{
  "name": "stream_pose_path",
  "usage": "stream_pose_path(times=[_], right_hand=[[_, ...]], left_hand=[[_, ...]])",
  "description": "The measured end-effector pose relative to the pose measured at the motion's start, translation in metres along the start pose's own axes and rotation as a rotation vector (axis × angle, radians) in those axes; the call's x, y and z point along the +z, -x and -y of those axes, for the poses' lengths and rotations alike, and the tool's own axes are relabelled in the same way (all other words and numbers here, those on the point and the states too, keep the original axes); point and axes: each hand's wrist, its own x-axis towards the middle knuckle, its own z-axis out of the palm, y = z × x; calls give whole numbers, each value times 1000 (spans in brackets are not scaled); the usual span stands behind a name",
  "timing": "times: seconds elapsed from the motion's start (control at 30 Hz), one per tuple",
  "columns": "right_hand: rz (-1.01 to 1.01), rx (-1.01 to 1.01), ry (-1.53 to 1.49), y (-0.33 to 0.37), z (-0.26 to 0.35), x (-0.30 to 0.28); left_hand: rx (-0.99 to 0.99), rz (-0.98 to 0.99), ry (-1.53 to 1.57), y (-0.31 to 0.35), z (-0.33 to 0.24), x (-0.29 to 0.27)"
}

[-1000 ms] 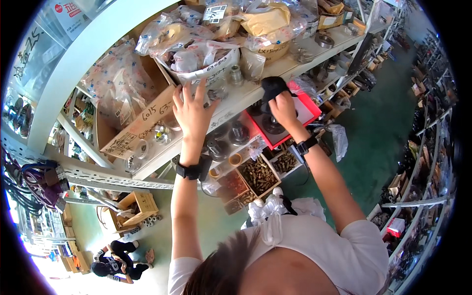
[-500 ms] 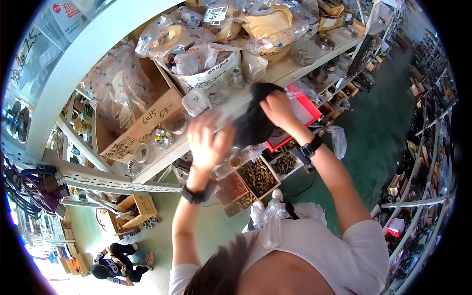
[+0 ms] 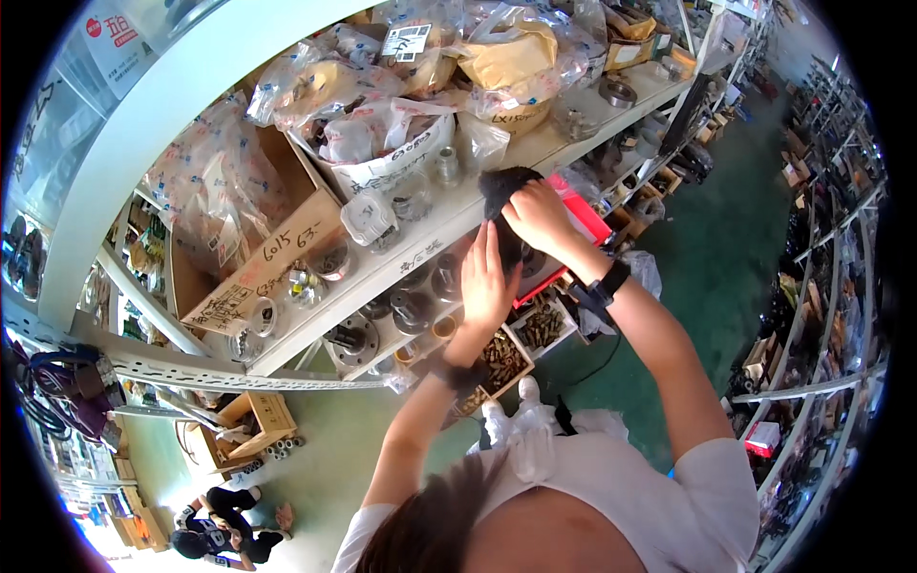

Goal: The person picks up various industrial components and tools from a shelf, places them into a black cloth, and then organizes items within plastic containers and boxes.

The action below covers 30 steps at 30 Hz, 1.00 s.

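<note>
My right hand (image 3: 540,215) grips a black crumpled cloth-like thing (image 3: 501,191) just in front of the edge of a white metal shelf (image 3: 420,253). My left hand (image 3: 485,277) is flat with its fingers together, pressed against the lower part of the same black thing. Both wrists wear a dark band. Just beside the hands on the shelf stand small metal parts in clear bags (image 3: 368,218) and a white bucket (image 3: 396,158) full of bagged parts.
A brown cardboard box (image 3: 258,258) with bagged parts stands left on the shelf. Round metal parts (image 3: 355,336) lie on the lower shelf, with trays of small brass-coloured parts (image 3: 501,358) and a red bin (image 3: 583,215) below. Another person (image 3: 215,530) crouches on the green floor. More racks line the right aisle.
My left hand left the upper shelf, came down and to the right, and now lies against the black thing. My right hand has kept hold of the black thing near the shelf edge.
</note>
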Motion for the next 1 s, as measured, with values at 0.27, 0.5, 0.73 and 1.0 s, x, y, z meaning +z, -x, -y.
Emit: stream_pose_path(times=[0.27,0.5,0.73,1.0], right_hand=[[258,-92,-59,-4,48,8],[118,-41,-141,-21,31,-10],[50,44,-199,-7,33,-9],[101,381,-1196,72,-20,5]], left_hand=[[-217,-143,229,20,8,4],[-228,15,221,13,7,-10],[-178,67,204,38,-3,-36],[-288,67,292,53,-12,-16]])
